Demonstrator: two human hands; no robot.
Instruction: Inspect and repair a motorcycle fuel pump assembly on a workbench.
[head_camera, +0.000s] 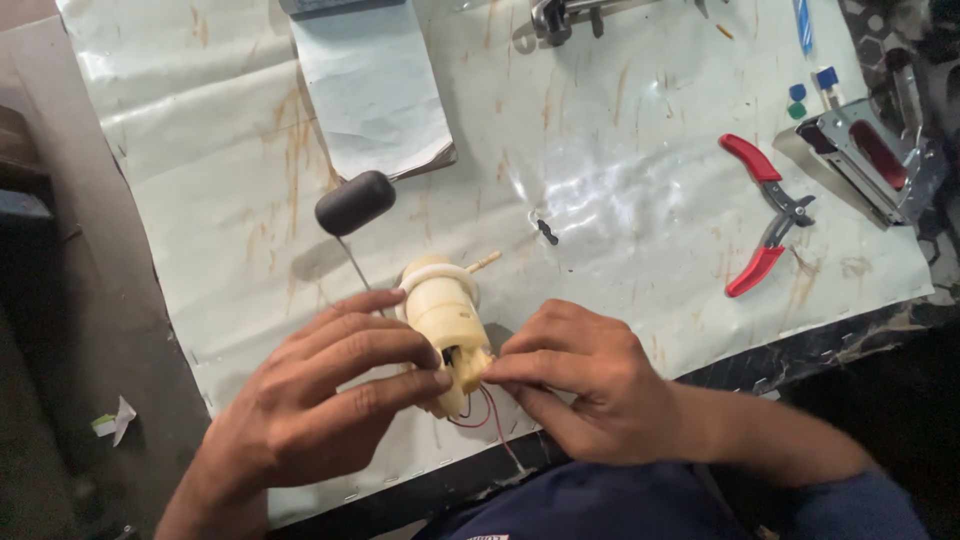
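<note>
A cream plastic cylinder assembly lies on the pale sheet-covered table near its front edge. A thin wire arm runs from it up to a black oval float. My left hand grips the cylinder's side, fingers wrapped over it. My right hand pinches the cylinder's near end, where red and black wires come out.
Red-handled pliers lie open at the right. A metal staple-gun-like tool sits at the far right edge. A folded pale sheet lies at the back, a small black part mid-table, and metal tools at the top.
</note>
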